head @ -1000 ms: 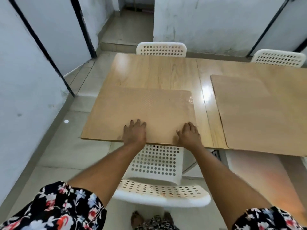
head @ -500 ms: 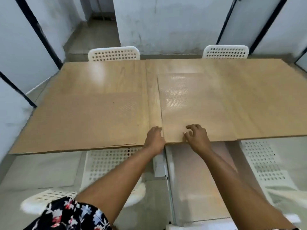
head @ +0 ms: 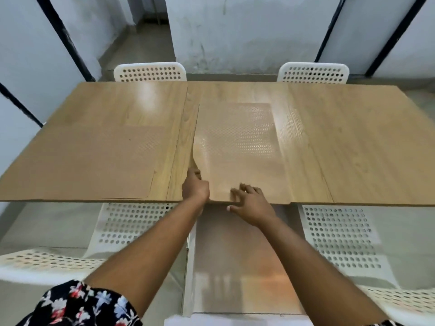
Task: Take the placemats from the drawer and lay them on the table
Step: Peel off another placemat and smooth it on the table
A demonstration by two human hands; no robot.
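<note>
— Progress at the table?
— One placemat flat at the left end. A second stack of placemats in the middle, its left edge lifted by the left hand, fingers curled round that edge. Right hand spread flat, pressing the near edge.
— Left to do?
— Probably separating and spreading the stack. Drawer not identifiable.

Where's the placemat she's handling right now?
In the head view the middle placemat lies at the table's near edge, right of the other placemat; the left hand lifts its left edge, the right hand rests on it.
</note>
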